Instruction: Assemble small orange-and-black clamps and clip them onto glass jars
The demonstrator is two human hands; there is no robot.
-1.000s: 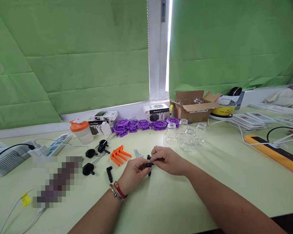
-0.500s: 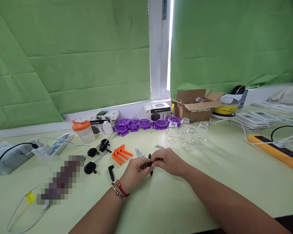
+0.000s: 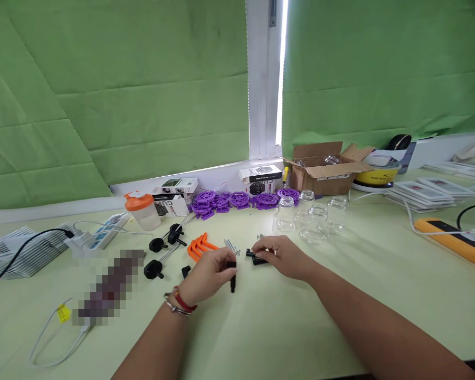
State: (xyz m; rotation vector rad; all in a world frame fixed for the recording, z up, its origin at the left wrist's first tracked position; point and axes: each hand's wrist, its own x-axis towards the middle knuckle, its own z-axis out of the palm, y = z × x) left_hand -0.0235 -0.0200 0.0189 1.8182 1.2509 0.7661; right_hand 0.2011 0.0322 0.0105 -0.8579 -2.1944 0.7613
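Note:
My left hand (image 3: 209, 274) is pinched around the top of a small black plastic piece (image 3: 233, 282), which points downward from the fingertips. My right hand (image 3: 279, 254) has its fingers closed on another black plastic part (image 3: 258, 260); the fingers cover some of it, and its full shape does not show. A third black piece (image 3: 186, 271) lies partly behind my left hand. Just beyond the hands are several metal screws (image 3: 231, 246) and a spring (image 3: 262, 237), the latter half hidden by my right hand. Orange handles (image 3: 200, 246) lie beyond my left hand.
Black knobs with metal rods (image 3: 154, 269) lie left. Purple plastic discs (image 3: 239, 200) line the back. Glass jars (image 3: 316, 227) stand right of centre, before an open cardboard box (image 3: 328, 182). An orange-lidded shaker (image 3: 141, 211), power strip (image 3: 106, 231) and cables flank them.
My hands were together on the black parts and are now apart, each with a black piece. My left hand has moved left and now partly covers the loose black piece.

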